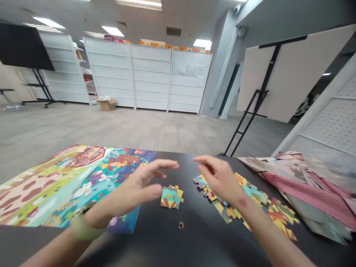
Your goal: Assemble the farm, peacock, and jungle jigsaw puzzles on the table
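My left hand (141, 185) hovers with its fingers spread, just left of a small joined clump of jigsaw pieces (171, 197) lying on the black table (178, 237). My right hand (219, 178) is above a loose spread of colourful jigsaw pieces (244, 202), its fingers pointing left and holding nothing visible. The hand hides part of that spread. To the left, a large printed puzzle picture sheet (75, 181) lies flat on the table, with my left wrist over its near corner.
Crumpled pink patterned fabric (303, 181) lies on the table's right side. A small round hole (181, 225) marks the table top. Beyond the far table edge are a carpeted floor (139, 129), white shelving (150, 78), a cardboard box (107, 104) and a board on an easel (278, 74).
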The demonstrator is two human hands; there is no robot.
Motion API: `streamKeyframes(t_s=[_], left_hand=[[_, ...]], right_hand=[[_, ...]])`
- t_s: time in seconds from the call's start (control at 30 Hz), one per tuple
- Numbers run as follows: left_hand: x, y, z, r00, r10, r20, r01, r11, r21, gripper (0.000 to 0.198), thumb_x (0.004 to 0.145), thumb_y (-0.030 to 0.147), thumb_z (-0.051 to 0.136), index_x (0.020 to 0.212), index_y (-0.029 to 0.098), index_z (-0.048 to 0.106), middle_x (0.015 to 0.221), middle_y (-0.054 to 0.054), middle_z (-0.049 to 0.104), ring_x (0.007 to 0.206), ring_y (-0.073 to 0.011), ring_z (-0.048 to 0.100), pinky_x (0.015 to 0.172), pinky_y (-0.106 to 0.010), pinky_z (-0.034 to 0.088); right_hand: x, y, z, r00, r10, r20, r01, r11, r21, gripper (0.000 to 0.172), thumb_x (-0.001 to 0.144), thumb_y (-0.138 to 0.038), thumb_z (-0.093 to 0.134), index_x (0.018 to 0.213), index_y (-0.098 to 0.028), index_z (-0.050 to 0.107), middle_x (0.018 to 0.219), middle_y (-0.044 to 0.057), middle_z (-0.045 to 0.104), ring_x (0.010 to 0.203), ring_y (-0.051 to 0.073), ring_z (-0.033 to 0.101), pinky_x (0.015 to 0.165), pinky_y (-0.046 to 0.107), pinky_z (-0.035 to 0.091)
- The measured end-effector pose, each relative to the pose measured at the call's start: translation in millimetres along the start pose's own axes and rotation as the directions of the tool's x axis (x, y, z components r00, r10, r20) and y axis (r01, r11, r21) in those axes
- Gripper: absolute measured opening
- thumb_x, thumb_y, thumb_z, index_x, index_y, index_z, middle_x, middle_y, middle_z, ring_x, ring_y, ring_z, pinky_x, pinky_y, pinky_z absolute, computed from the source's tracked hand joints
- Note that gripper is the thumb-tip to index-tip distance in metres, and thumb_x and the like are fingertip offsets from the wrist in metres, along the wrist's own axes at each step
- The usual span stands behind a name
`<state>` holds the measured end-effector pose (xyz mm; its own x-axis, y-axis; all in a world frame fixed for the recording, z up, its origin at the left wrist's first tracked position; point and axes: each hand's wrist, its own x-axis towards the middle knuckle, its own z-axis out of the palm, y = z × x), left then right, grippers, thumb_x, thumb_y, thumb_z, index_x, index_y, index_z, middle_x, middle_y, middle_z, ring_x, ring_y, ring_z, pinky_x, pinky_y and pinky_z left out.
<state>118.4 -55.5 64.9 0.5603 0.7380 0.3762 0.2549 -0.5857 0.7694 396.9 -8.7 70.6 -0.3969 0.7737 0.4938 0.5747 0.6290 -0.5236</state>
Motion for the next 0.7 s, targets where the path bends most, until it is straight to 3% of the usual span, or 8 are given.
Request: streamKeyframes(t_s=[0.07,0.13,0.2,0.27,0.37,0.47,0.6,0.7], left_hand=[[13,-25,12.5,0.996,-0.035,0.08,0.017,0.977,0.214,0.069,0.085,0.049,0.076,0.145,0.03,0.047,0.144,-0.008,0.053,0.131,-0.0334,0.048,0.111,-0.05,0.04],[16,-47,24.0,0.983,-0.11,0.146,0.045,0.92,0.39,0.086,0.071,0.044,0.088,0.145,0.027,0.049,0.139,-0.01,0.057,0.126,-0.0359,0.051,0.11,-0.052,0.039],[12,-60,30.3,0.971,-0.174,0.162,0.088,0.896,0.435,0.086,0.07,0.037,0.089,0.145,0.025,0.049,0.132,-0.01,0.061,0.12,-0.0339,0.055,0.106,-0.048,0.044],[4,-63,29.4,0.965,-0.204,0.162,0.123,0.904,0.409,0.079,0.073,0.03,0.085,0.144,0.026,0.05,0.127,-0.008,0.063,0.116,-0.0298,0.058,0.102,-0.041,0.047],[-5,-58,18.6,0.967,-0.204,0.155,0.133,0.918,0.375,0.077,0.071,0.025,0.083,0.141,0.027,0.051,0.127,-0.006,0.061,0.115,-0.0273,0.059,0.102,-0.035,0.047],[-7,-55,11.5,0.962,-0.168,0.216,0.086,0.936,0.343,0.067,0.067,0.034,0.086,0.128,0.028,0.059,0.119,-0.004,0.062,0.106,-0.0262,0.062,0.094,-0.033,0.049],[-8,-59,23.1,0.921,-0.072,0.383,-0.052,0.951,0.305,0.052,0.064,0.054,0.084,0.105,0.027,0.066,0.101,-0.002,0.064,0.089,-0.025,0.064,0.075,-0.031,0.05],[-9,-62,31.4,0.906,0.003,0.424,-0.132,0.952,0.276,0.05,0.065,0.062,0.081,0.099,0.027,0.067,0.106,-0.002,0.065,0.09,-0.0245,0.064,0.075,-0.03,0.047]], right_hand=[[-9,10,22,0.987,0.028,0.158,-0.015,0.996,-0.083,0.024,0.095,-0.019,0.051,0.111,-0.018,0.069,0.087,0.003,0.067,0.072,0.017,0.062,0.073,0.033,0.052],[-20,15,41,0.948,0.081,0.308,-0.038,0.989,-0.143,0.034,0.09,-0.023,0.059,0.123,-0.019,0.066,0.102,0.006,0.066,0.086,0.02,0.064,0.081,0.035,0.051],[-28,15,51,0.903,0.137,0.408,-0.074,0.983,-0.166,0.052,0.082,-0.036,0.073,0.131,-0.021,0.062,0.114,0.007,0.063,0.096,0.024,0.064,0.086,0.037,0.049],[-30,11,53,0.867,0.19,0.461,-0.116,0.976,-0.184,0.057,0.075,-0.043,0.08,0.127,-0.024,0.065,0.116,0.006,0.062,0.099,0.026,0.063,0.086,0.037,0.049],[-28,6,52,0.851,0.242,0.466,-0.169,0.966,-0.194,0.035,0.081,-0.038,0.074,0.114,-0.026,0.069,0.112,0.003,0.062,0.099,0.024,0.063,0.086,0.036,0.047],[-27,5,54,0.854,0.242,0.461,-0.191,0.969,-0.154,0.022,0.084,-0.03,0.069,0.106,-0.025,0.069,0.109,0.003,0.063,0.099,0.022,0.063,0.088,0.034,0.046],[-31,7,58,0.871,0.228,0.435,-0.184,0.973,-0.142,0.035,0.085,-0.033,0.068,0.118,-0.024,0.066,0.114,0.005,0.063,0.104,0.024,0.062,0.091,0.036,0.046],[-33,7,59,0.87,0.23,0.436,-0.189,0.973,-0.135,0.04,0.082,-0.039,0.074,0.119,-0.025,0.069,0.115,0.006,0.063,0.105,0.025,0.062,0.092,0.036,0.046]])
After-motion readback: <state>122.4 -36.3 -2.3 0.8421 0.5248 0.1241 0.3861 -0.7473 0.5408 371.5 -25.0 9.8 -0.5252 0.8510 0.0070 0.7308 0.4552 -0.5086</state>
